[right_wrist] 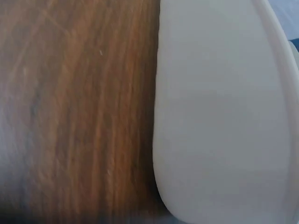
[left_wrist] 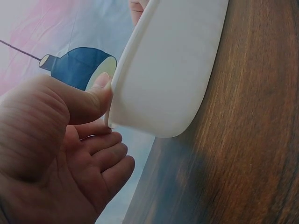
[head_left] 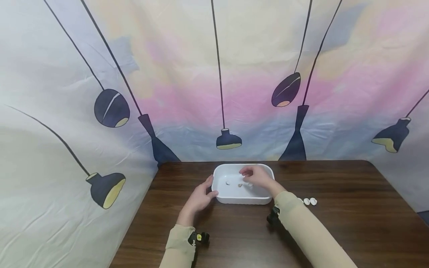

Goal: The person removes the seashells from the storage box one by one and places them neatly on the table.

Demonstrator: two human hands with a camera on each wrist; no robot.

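1. Left hand (head_left: 200, 197): thumb and forefinger pinch the rim at the left end of the white tray (head_left: 244, 201); the remaining fingers (left_wrist: 117, 175) lie loosely bent beside it.
2. Right hand (head_left: 258, 175): fingers bent above the tray's interior, near its far side. Whether they meet or hold anything cannot be told; the right wrist view shows only tray wall and desk.
3. Small pieces (head_left: 240, 185), possibly shells: three are visible on the tray floor, below and to the left of the right hand. Judged light, hard and perhaps brittle, they suit a gentle fingertip pinch at the edges.
4. Tray: flat on the desk (head_left: 375, 212) near its far edge. Probably light, stiff and smooth, hence apt to slide; the rim offers the surest hold.
5. Pale round pieces (head_left: 313, 201): on the desk, right of the tray, partly hidden by the right sleeve (head_left: 308, 227).
6. Backdrop: cloth (head_left: 248, 93) printed with lamps.
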